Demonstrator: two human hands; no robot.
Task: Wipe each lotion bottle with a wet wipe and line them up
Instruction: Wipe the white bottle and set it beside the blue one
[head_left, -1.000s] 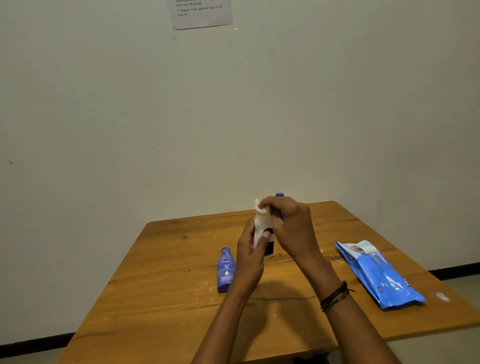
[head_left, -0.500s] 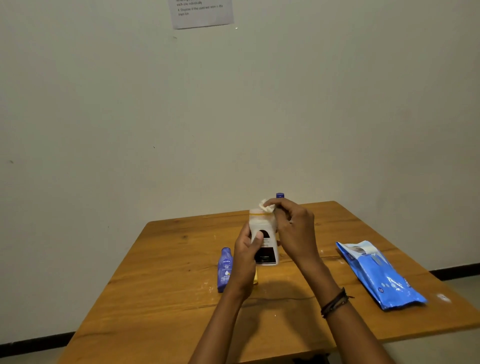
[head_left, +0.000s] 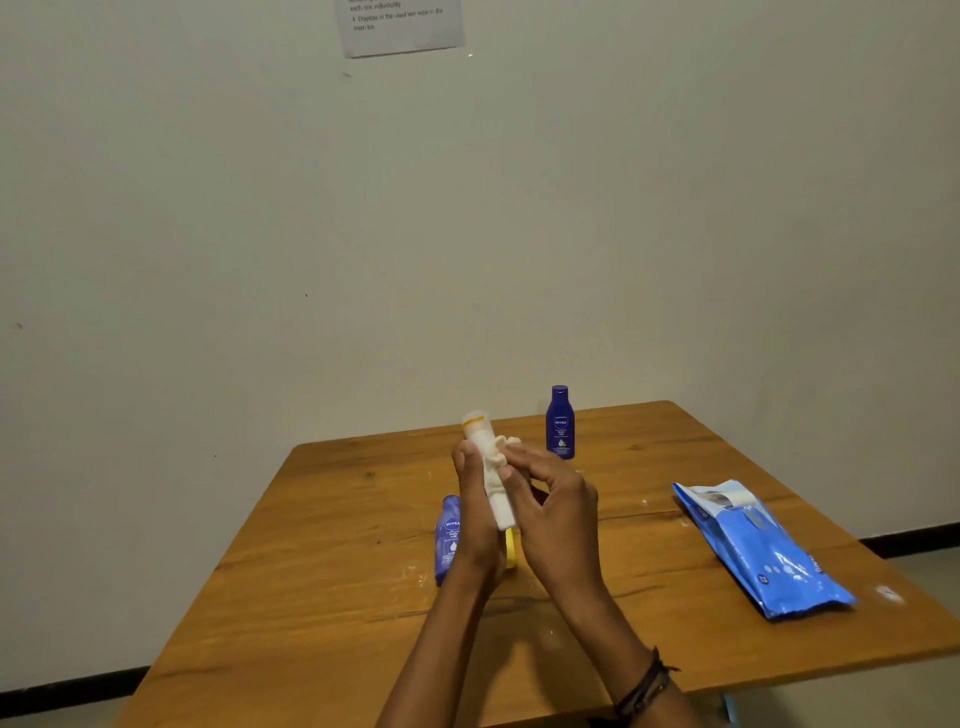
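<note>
Plain pale wall closes off the scene behind a wooden table (head_left: 363, 597), with a paper notice (head_left: 400, 26) taped high up.

An upright Nivea bottle (head_left: 560, 423) stands by the table's far edge and serves as the marker for everything else. Nearer the person and slightly left of it, both hands are raised above the wood around a white lotion bottle (head_left: 477, 427). The left hand (head_left: 475, 514) has its fingers curled round the lower body. The right hand (head_left: 558, 509) pinches a bunched wet wipe (head_left: 506, 442) against the bottle's side. Only the capped top shows clear of the hands.

By my reading the job is in its middle. The white bottle is being wiped now, and the upright one, standing alone, looks like the start of the line, though nothing shows whether it has been cleaned. A second Nivea bottle (head_left: 448, 535) lies flat, nearer than the upright one and to its left, partly behind the left hand. A yellow item (head_left: 510, 553) just beside it is too hidden to identify. Both probably wait their turn — so no real row exists yet.

Room is generous. Bare wood runs along the far edge on both sides of the upright bottle, enough for a row. A blue wet-wipe pack (head_left: 763, 551) lies well to its right and nearer, close to the right-hand edge, out of the way. A bottle set down there should stay short of the back edge by the wall.
</note>
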